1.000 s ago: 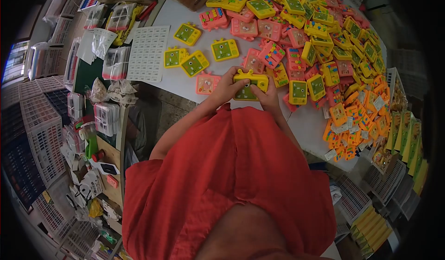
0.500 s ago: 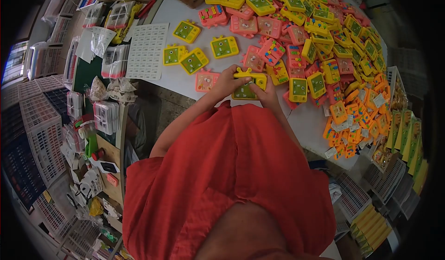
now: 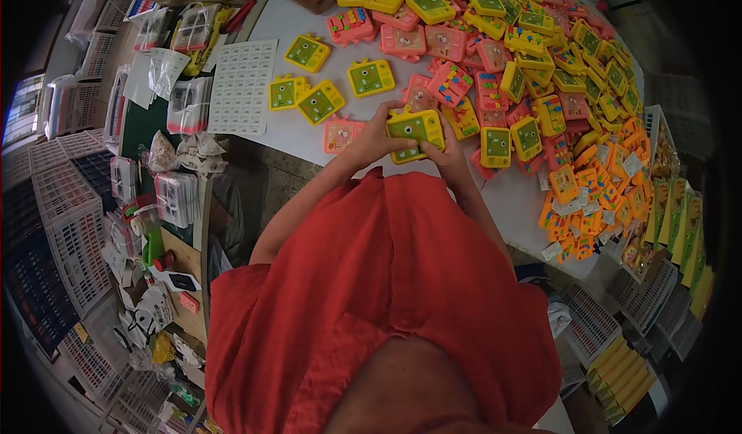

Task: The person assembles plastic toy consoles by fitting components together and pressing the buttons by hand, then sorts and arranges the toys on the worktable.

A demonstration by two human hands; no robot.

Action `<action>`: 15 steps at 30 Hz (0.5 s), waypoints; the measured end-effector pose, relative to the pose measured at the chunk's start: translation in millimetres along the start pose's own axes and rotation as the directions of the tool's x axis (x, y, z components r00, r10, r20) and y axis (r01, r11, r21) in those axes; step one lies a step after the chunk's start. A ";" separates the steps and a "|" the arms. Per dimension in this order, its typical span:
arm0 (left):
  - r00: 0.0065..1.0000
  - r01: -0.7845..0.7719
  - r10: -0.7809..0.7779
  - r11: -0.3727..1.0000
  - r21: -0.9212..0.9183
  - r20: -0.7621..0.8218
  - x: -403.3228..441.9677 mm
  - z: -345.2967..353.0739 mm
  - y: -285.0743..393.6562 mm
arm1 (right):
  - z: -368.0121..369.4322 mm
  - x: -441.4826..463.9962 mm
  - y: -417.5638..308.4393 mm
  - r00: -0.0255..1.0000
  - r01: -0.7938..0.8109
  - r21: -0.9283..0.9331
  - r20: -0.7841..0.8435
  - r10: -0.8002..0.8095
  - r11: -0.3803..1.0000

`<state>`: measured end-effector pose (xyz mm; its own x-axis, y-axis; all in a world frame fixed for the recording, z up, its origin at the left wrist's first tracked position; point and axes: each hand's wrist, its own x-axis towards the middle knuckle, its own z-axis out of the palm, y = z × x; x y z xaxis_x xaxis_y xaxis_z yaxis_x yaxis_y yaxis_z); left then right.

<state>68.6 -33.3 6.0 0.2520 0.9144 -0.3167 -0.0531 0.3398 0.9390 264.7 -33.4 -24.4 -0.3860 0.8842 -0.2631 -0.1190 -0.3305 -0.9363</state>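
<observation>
Both hands are occupied with one yellow toy (image 3: 416, 129), at the near edge of the table (image 3: 510, 211), just beyond the front of my red shirt (image 3: 386, 256). The toy's green panel, with an eye and white marks, is turned up towards me.

Left hand (image 3: 378, 139): closed on the toy's left side, with the thumb reaching inwards along the near left corner and a finger at the far left edge. Right hand (image 3: 453, 156): at the near right corner, thumb tip against the near edge, palm to the right of the toy. The fingers under the toy are hidden, so I cannot tell how they are set. The hands are close together, separated by little more than the toy.

Left arm: bent, the forearm slanting forward and inwards from the shirt's left side. Right arm: forward and inwards from the right side, its forearm partly covered by the shirt. The two forearms converge on the toy.

Left of the hands, a pink toy (image 3: 340, 136) lies near my left wrist. Four loose yellow toys (image 3: 370, 78) lie beyond it, two of them touching. A printed sheet (image 3: 242, 86) lies further left, flat on the table. Ahead and to the right is a heaped pile (image 3: 533, 59) of yellow and pink toys; orange toys (image 3: 603, 194), several with white tags, lie at its near right end.
</observation>
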 end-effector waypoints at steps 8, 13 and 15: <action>0.961 -0.049 0.184 0.847 0.530 -0.204 -6.5 -0.3 -34.6 | 30.4 -6.7 1.2 0.988 -0.152 0.191 0.002 0.155 0.970; 0.911 0.032 0.183 0.863 0.504 -0.370 4.4 -35.8 -41.9 | 13.2 22.5 28.2 0.987 -0.089 0.092 0.141 0.076 0.992; 0.827 -0.056 0.357 0.821 0.568 -0.435 19.5 -84.1 -53.1 | -13.1 45.6 29.9 0.955 0.204 -0.716 -0.006 -0.298 0.668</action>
<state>-4.9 -15.0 -61.3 -0.2306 0.9729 0.0148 0.4909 0.1032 0.8651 255.5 1.4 -67.5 -0.3272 0.9446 0.0263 0.4971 0.1957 -0.8453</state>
